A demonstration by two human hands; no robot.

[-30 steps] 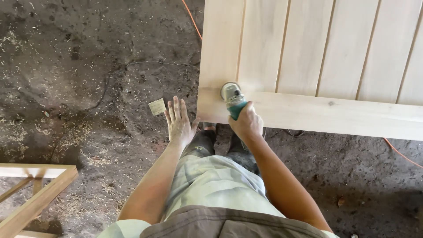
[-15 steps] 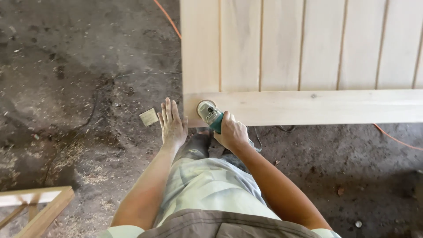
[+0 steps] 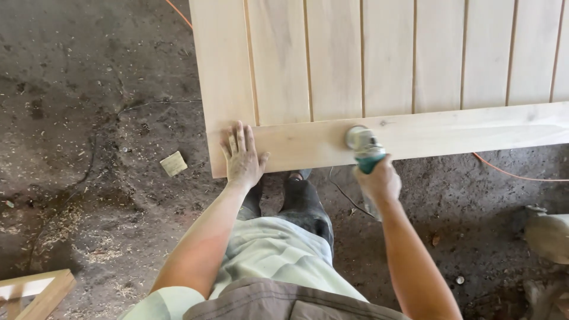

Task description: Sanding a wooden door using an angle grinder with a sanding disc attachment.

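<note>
A large pale wooden panel [image 3: 391, 65] of vertical boards with a crosswise rail [image 3: 450, 133] along its near edge lies in front of me. My right hand [image 3: 377, 179] grips a teal-bodied power sander [image 3: 363, 147], whose round pad rests on the rail. My left hand [image 3: 242, 156] lies flat, fingers spread, on the panel's near left corner. My legs and dark shoes [image 3: 299, 195] are below.
The dirt floor [image 3: 89, 106] is strewn with sawdust and shavings. A small square of sandpaper [image 3: 173, 163] lies left of the panel. An orange cable [image 3: 510, 173] runs under the panel at right. A wooden frame corner [image 3: 35, 290] sits at bottom left.
My right hand has slid the sander rightward along the rail, away from the corner. My left hand has moved off the air beside the panel onto its corner.
</note>
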